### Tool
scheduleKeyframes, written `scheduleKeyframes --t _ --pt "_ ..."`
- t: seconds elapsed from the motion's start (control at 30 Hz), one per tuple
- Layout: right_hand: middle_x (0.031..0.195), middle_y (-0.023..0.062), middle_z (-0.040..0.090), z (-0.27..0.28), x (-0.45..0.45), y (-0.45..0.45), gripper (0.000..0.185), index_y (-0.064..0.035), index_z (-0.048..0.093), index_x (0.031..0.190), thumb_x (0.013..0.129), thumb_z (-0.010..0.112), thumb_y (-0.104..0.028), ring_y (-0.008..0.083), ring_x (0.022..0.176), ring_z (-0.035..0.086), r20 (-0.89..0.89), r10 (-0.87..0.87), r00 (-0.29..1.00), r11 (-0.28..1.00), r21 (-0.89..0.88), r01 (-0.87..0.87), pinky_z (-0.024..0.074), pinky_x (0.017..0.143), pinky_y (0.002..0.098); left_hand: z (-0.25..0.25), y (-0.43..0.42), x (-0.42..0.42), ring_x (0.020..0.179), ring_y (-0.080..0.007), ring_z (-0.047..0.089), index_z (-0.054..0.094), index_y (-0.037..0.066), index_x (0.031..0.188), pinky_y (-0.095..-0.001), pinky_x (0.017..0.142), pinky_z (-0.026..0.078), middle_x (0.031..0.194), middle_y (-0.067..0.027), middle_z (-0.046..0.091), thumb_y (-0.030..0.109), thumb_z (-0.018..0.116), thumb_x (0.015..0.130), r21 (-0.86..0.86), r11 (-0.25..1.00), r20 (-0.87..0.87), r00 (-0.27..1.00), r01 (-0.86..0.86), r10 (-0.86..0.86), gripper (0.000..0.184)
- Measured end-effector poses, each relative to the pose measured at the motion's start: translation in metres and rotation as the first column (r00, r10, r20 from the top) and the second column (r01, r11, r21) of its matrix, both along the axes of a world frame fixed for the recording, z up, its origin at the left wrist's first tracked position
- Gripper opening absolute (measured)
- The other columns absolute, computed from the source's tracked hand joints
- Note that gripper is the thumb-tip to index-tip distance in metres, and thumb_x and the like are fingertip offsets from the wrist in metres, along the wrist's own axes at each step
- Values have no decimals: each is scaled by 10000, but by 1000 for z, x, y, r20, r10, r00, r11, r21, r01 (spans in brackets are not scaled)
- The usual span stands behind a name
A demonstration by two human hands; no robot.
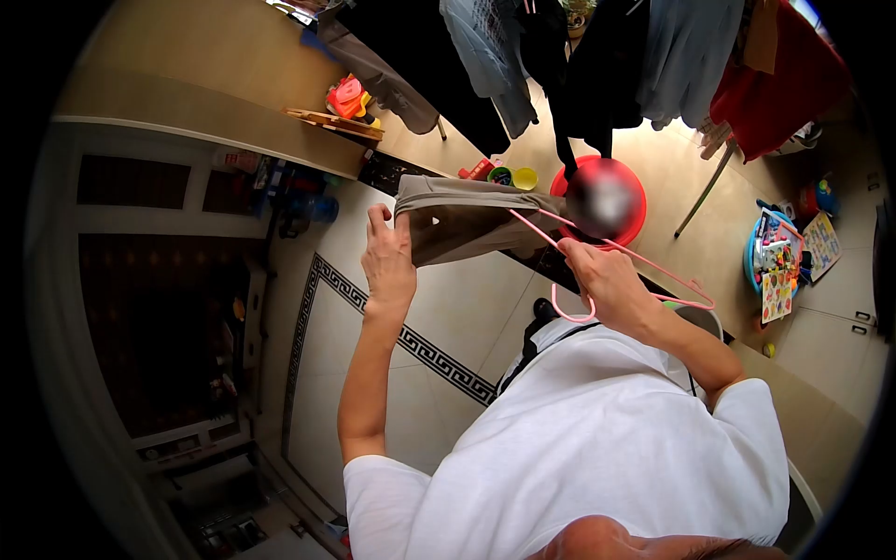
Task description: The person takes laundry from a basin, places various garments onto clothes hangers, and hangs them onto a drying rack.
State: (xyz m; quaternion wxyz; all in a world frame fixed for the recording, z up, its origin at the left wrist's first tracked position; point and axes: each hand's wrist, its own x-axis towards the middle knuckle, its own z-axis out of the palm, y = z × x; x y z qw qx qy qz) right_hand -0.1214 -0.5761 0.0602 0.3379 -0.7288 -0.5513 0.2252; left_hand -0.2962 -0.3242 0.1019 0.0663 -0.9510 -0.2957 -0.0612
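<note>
My left hand (387,261) is closed on the left end of a grey-brown garment (476,224), apparently trousers, stretched out at chest height. Its open edge faces me, and the fingers grip that edge. In my right hand (602,282) is a pink clothes hanger (658,263), held near its hook, which curls below the fingers. One end of the hanger reaches into the right part of the garment's opening; the other end sticks out free to the right. How far it goes inside is hidden by the cloth.
Dark, light blue and red clothes (686,56) hang overhead at the back. A red basin (635,191) stands on the floor beyond the garment, partly blurred. At right sits a blue tub (754,257) of toys and books. A wooden stool (334,121) is at the back left.
</note>
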Motion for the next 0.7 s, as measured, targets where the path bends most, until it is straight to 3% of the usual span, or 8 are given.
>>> scheduleKeyframes --t 0.07,0.17,0.4,0.47,0.6,0.7 --pt "844 155 581 -6 -2 1 471 52 468 1133 679 590 93 337 753 596 -3 24 1000 999 -34 -24 456 610 424 1 4 0 919 -406 548 469 14 1028 -482 688 497 1120 -157 387 -182 567 625 -61 998 -36 999 12 -14 458" --pt "848 149 580 -15 -6 5 476 55 472 1138 679 593 90 334 749 596 16 48 999 999 -2 -48 454 604 423 6 2 8 967 -365 535 439 53 1129 -431 674 537 1103 -159 372 -194 581 613 -110 994 -130 991 8 -23 590" --pt "855 140 583 -10 -11 11 540 53 468 1197 681 627 51 318 741 606 78 40 996 997 58 -45 467 592 397 13 3 24 944 -398 539 414 35 1104 -447 740 524 1111 -175 375 -193 591 589 -210 978 -152 988 7 -39 591" --pt "821 126 580 -3 -11 12 517 51 475 1196 697 608 55 300 729 605 -14 70 997 991 116 -68 468 590 386 15 2 30 969 -408 546 411 24 1129 -440 765 527 1150 -187 377 -191 598 582 -237 971 -170 985 -17 -24 616" --pt "737 100 561 15 -18 16 461 53 485 1183 731 570 63 274 671 589 -227 157 961 966 238 -102 464 589 369 15 -14 33 1090 -440 519 386 -21 1197 -437 827 524 1326 -228 316 -188 603 584 -236 971 -46 997 49 -61 671" --pt "860 159 603 3 -32 36 462 28 504 1212 757 573 77 340 694 599 -255 102 962 931 365 -2 474 604 367 19 -26 35 1176 -459 472 371 -49 1231 -439 859 518 1427 -245 241 -179 600 602 -302 950 41 997 80 -71 681"
